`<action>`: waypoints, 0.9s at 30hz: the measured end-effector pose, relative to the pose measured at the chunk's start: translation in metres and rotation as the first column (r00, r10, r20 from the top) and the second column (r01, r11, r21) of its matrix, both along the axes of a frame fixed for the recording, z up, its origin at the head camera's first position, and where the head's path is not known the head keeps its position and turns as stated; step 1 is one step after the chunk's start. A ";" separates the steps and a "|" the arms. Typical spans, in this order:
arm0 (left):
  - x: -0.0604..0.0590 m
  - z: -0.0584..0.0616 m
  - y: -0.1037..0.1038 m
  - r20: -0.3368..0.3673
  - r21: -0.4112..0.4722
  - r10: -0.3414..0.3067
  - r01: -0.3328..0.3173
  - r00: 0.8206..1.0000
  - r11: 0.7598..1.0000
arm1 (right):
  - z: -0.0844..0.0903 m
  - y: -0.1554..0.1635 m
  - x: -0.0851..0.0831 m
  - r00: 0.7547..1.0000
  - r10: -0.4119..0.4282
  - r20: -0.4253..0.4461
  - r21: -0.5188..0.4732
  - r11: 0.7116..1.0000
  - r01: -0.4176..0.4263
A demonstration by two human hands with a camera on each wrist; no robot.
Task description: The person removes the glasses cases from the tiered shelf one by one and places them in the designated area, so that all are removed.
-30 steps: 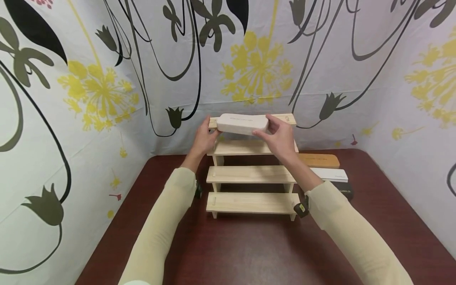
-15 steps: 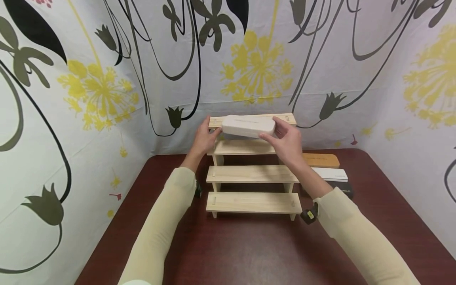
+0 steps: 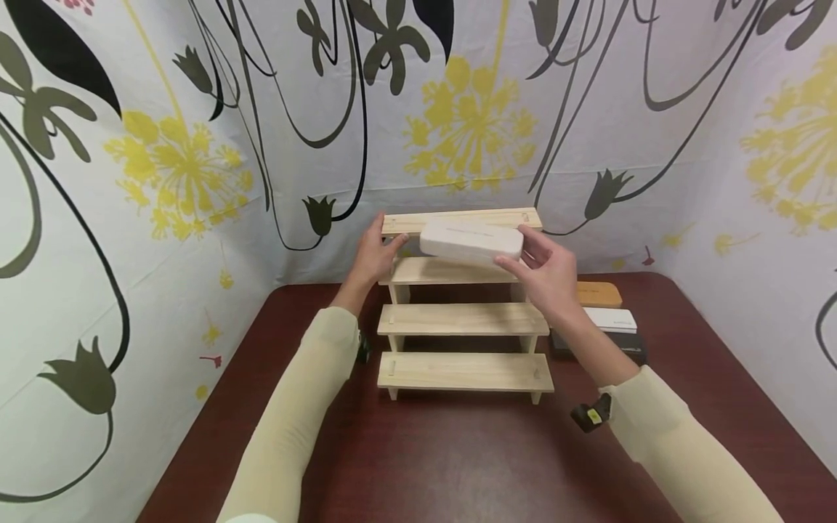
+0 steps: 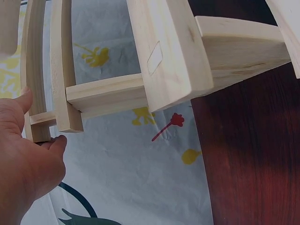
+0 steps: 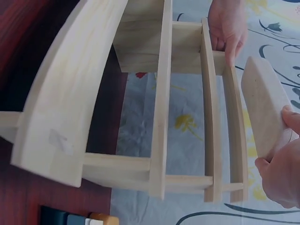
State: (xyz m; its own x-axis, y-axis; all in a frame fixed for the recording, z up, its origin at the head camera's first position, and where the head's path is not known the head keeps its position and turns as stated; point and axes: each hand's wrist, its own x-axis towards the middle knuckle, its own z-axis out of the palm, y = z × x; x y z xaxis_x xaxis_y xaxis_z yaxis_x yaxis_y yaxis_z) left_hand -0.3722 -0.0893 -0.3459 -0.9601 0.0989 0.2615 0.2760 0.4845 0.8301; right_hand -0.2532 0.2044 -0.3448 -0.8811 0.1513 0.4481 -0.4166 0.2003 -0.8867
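Observation:
A pale wooden tiered stand [image 3: 464, 319] with several step-like shelves stands on the table. My left hand [image 3: 375, 256] grips the left end of its top shelf [image 3: 503, 216]; in the left wrist view the thumb and fingers of that hand [image 4: 30, 159] lie on either side of the shelf end. With my right hand [image 3: 548, 277] I pinch the right end of a white glasses case [image 3: 471, 242]. The right wrist view shows the case [image 5: 266, 108] held apart from the stand, in front of the top shelf. Its faint lettering is too small to read.
Right of the stand lie an orange case [image 3: 598, 294], a white case [image 3: 612, 319] and a black case [image 3: 628, 346], one in front of another. Flower-printed cloth [image 3: 471, 123] hangs behind and beside the dark red table [image 3: 451, 450].
My right hand has moved to the right and slightly toward me with the white glasses case, uncovering more of the top shelf. The left hand stays on the shelf end.

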 end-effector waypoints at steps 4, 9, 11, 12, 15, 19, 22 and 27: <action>0.001 0.000 -0.001 0.005 -0.004 0.004 -0.004 1.000 1.000 | -0.004 0.009 0.009 1.000 -0.005 0.012 0.002 1.000 0.005; 0.000 -0.001 -0.002 0.005 -0.004 0.003 -0.003 1.000 1.000 | -0.010 0.020 0.020 0.999 -0.012 0.039 0.014 1.000 0.011; 0.000 -0.002 -0.002 0.000 -0.007 -0.001 0.001 1.000 1.000 | -0.012 0.024 0.024 0.998 -0.009 0.057 0.007 1.000 0.008; 0.000 -0.002 -0.002 0.000 -0.008 -0.005 0.005 1.000 1.000 | -0.013 0.025 0.027 0.998 -0.006 0.066 0.004 1.000 0.005; 0.000 -0.002 -0.002 -0.002 -0.006 -0.011 0.011 1.000 1.000 | -0.016 0.030 0.033 0.995 0.006 0.095 0.010 1.000 -0.007; 0.001 -0.002 -0.002 -0.001 -0.002 -0.012 0.012 1.000 1.000 | -0.020 0.034 0.044 0.994 0.003 0.112 0.049 0.999 -0.009; 0.001 -0.002 -0.001 -0.006 0.001 -0.011 0.011 1.000 1.000 | -0.023 0.038 0.051 0.993 -0.007 0.115 0.072 0.997 -0.002; 0.002 -0.002 -0.001 -0.012 0.010 -0.011 0.011 1.000 1.000 | -0.028 0.046 0.065 0.991 -0.066 0.120 0.131 0.990 0.051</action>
State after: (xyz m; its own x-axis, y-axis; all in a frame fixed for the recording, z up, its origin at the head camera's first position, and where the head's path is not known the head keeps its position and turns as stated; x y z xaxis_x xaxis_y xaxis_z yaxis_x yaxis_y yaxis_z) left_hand -0.3703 -0.0902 -0.3474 -0.9559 0.1063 0.2738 0.2908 0.4728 0.8318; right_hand -0.1878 0.2501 -0.3732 -0.9222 0.1529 0.3553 -0.2897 0.3355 -0.8964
